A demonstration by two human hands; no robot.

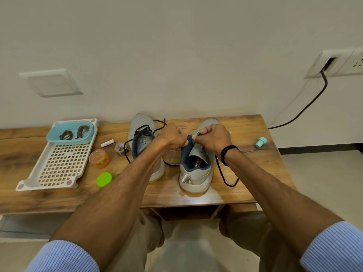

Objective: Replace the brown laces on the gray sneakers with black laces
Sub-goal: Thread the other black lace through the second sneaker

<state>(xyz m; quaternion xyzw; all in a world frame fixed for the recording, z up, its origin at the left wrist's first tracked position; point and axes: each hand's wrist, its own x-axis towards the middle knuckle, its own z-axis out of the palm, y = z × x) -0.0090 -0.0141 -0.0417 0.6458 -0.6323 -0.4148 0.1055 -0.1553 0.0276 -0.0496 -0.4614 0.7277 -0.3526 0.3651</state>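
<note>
Sleeves, pale blue and ribbed, frame 2 bare forearms reaching over the wooden table. Below both hands stands a gray sneaker, heel nearest, with a black lace looping loose beneath the right wrist. The left hand curls around the sneaker's blue tongue edge. The right hand, touching it, pinches the lace's tip. Just left of the left hand sits the 2nd sneaker (black lace in its eyelets). Farther left, brown laces lie coiled in a blue tub.
</note>
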